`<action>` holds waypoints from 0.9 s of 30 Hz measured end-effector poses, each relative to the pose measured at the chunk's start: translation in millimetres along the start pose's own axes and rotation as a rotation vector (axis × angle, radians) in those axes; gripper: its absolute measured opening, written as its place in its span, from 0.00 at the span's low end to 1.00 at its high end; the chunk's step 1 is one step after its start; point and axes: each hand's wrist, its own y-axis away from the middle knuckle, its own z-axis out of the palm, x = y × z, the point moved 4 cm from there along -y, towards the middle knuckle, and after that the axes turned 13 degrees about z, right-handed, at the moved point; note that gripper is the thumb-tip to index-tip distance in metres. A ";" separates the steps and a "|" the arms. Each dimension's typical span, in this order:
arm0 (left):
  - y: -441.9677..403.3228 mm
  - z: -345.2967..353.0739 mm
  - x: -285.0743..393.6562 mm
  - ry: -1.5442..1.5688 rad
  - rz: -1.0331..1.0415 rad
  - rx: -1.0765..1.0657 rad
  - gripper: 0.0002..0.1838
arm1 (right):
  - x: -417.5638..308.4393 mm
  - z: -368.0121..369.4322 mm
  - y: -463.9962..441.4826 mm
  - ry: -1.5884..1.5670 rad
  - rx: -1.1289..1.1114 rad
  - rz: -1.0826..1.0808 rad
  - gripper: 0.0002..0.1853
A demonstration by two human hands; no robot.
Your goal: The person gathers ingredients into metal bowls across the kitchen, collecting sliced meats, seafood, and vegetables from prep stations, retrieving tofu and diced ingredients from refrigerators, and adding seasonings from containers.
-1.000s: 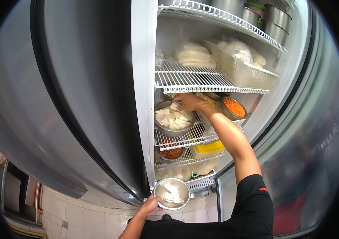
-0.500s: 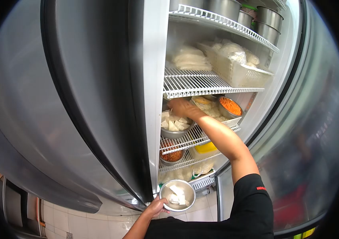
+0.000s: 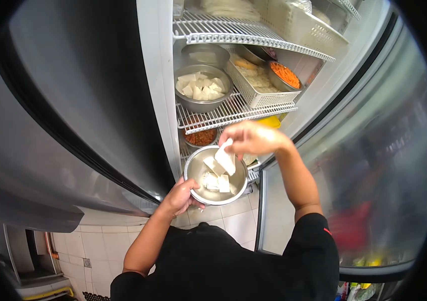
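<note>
Pinching a white piece in its fingertips, the right hand is holding it over the small bowl, where more pieces are lying. The left hand is gripping that bowl by its near left rim, thumb over the edge. On the fridge shelf beyond, a big bowl is holding many similar pieces; beside it a basket is standing, with orange shreds showing at its right end.
</note>
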 end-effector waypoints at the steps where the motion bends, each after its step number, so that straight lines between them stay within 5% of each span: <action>1: -1.8 -2.1 -6.3 0.006 -0.002 0.019 0.22 | 3.4 8.4 2.2 0.119 0.004 -0.066 0.12; 6: -2.2 1.9 -31.9 -0.006 0.073 0.116 0.23 | -4.8 -16.3 0.3 0.266 0.359 -0.280 0.16; 8: -0.5 5.7 -37.4 -0.001 0.084 0.111 0.25 | -29.5 -42.7 -18.9 0.393 0.450 -0.083 0.14; 12: 2.1 6.7 -48.0 -0.061 0.094 0.129 0.27 | -40.0 -74.0 -108.9 0.514 0.759 -0.119 0.16; 14: 0.8 -1.7 -61.7 0.003 0.063 0.068 0.35 | -47.1 -78.4 -144.0 0.636 0.716 0.096 0.19; 27: 28.7 -22.9 -88.1 -0.032 -0.023 0.077 0.33 | -57.9 -96.8 -192.5 0.546 0.606 0.470 0.24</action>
